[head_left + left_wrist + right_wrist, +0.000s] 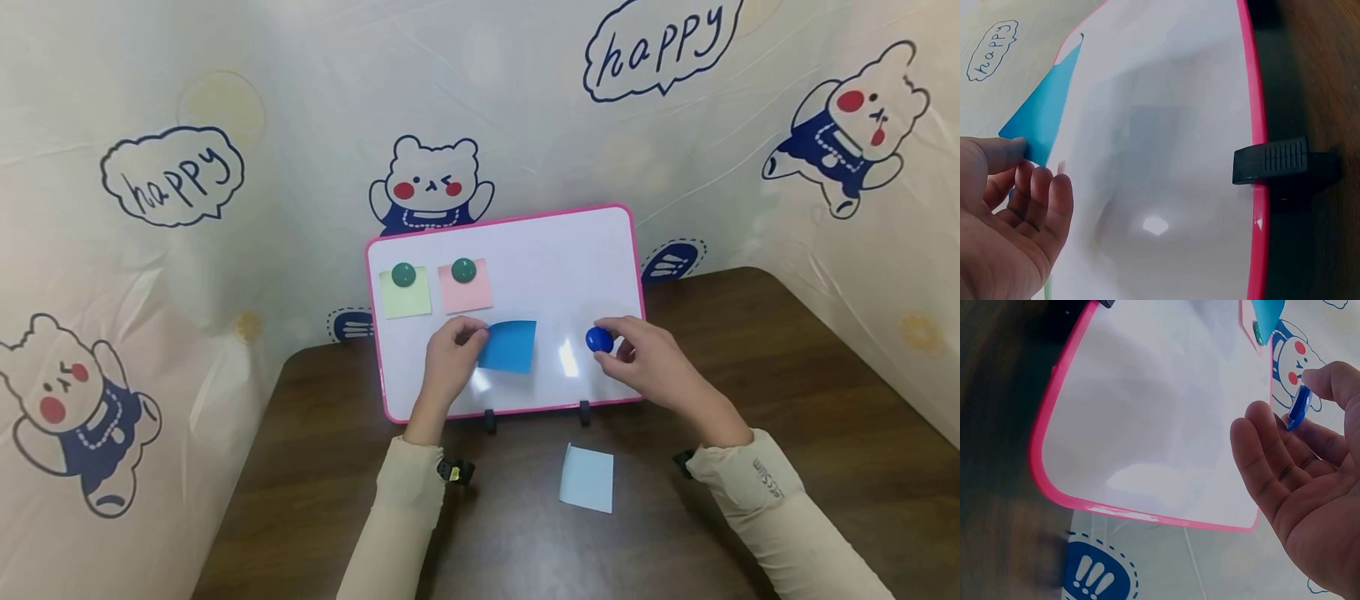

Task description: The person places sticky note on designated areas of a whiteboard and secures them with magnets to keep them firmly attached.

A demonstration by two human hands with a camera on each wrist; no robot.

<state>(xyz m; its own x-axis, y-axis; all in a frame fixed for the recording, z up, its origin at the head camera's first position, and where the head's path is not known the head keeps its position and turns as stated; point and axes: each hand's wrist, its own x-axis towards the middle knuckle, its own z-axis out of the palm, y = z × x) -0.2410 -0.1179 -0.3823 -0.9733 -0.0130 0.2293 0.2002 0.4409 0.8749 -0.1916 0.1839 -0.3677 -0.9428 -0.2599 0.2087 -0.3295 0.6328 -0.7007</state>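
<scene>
The left hand [452,354] pinches the left edge of a blue sticky note [510,347] in front of the whiteboard [555,267]. In the left wrist view the blue note [1047,115] stands out from the board, held by thumb and fingers of the left hand [1019,206]. To the right, the right hand [651,360] pinches a round blue magnet [599,339] between thumb and finger. The right wrist view shows the magnet [1299,407] edge-on in the right hand [1310,475], off the board's surface.
On the board's upper left are a green note [405,302] and a pink note [466,295], each under a green magnet. Black clips [585,413] hold the board's lower edge. A light blue note [587,480] lies on the wooden table [300,500]. Printed fabric [525,125] hangs behind.
</scene>
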